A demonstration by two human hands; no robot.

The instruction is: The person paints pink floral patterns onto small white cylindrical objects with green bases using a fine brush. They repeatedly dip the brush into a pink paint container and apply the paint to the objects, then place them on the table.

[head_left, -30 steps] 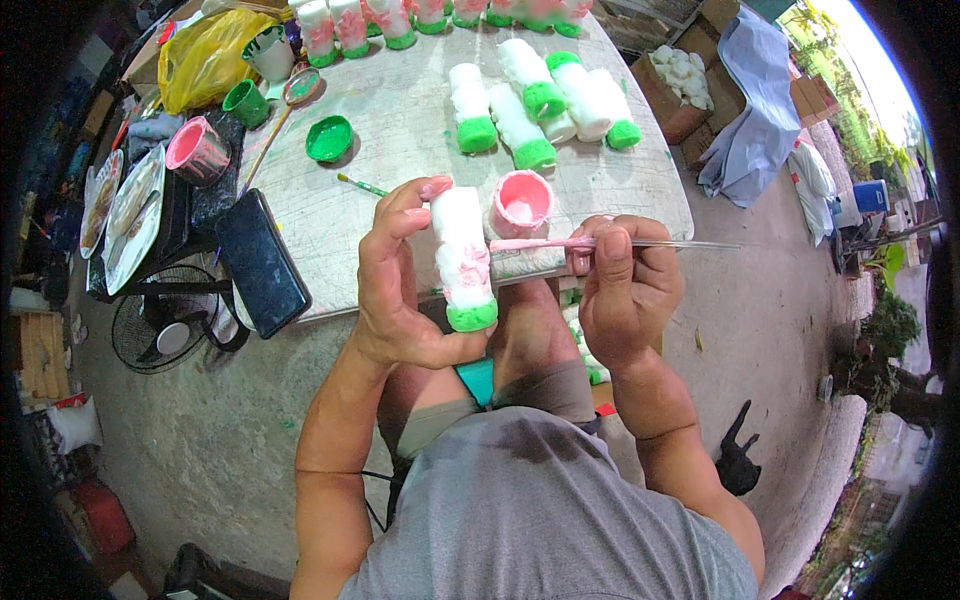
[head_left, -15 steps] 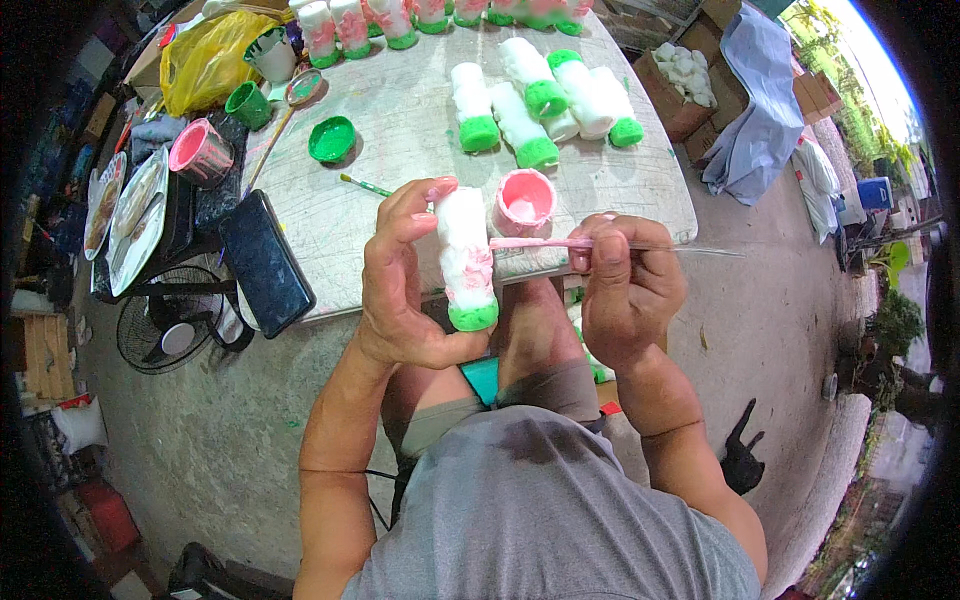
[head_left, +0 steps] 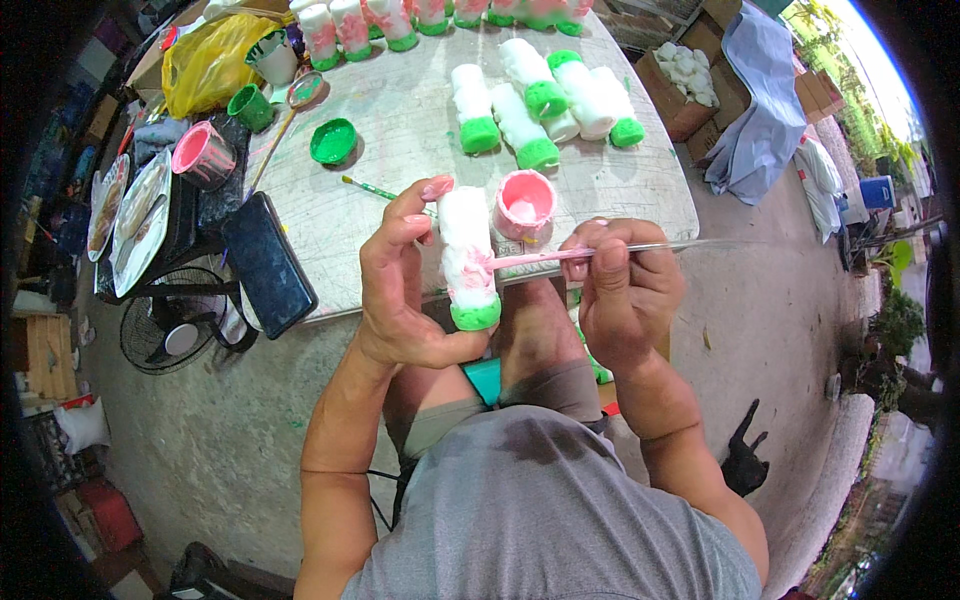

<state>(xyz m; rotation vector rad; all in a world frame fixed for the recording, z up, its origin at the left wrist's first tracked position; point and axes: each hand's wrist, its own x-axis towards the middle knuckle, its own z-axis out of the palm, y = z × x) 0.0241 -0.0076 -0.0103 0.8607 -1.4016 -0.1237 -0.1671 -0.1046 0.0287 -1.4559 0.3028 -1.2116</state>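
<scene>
My left hand (head_left: pixel 393 285) holds a bumpy white cylinder (head_left: pixel 464 222) with a green base, thumb under the base and fingers at its top and side. Pink paint marks its lower middle. In my right hand (head_left: pixel 627 285) a thin paintbrush (head_left: pixel 540 259) is pinched between thumb and fingers, its pink tip touching the cylinder's painted side. Just beyond the brush stands a small cup of pink paint (head_left: pixel 524 205) on the table. Several unpainted white cylinders with green ends (head_left: pixel 520 122) lie in a group farther back.
A whitish table (head_left: pixel 400 110) carries a row of pink-marked cylinders (head_left: pixel 354 28), a green paint lid (head_left: pixel 333 142), another brush (head_left: pixel 368 187) and a dark phone (head_left: pixel 268 264). Left are a pink-smeared cup (head_left: pixel 203 155) and a fan (head_left: pixel 172 330). A black animal (head_left: pixel 743 465) lies on the floor, right.
The brush tip has moved down slightly and left onto the cylinder's pink patch, and the handle's angle has tilted. My left hand keeps hold of the cylinder nearly unmoved.
</scene>
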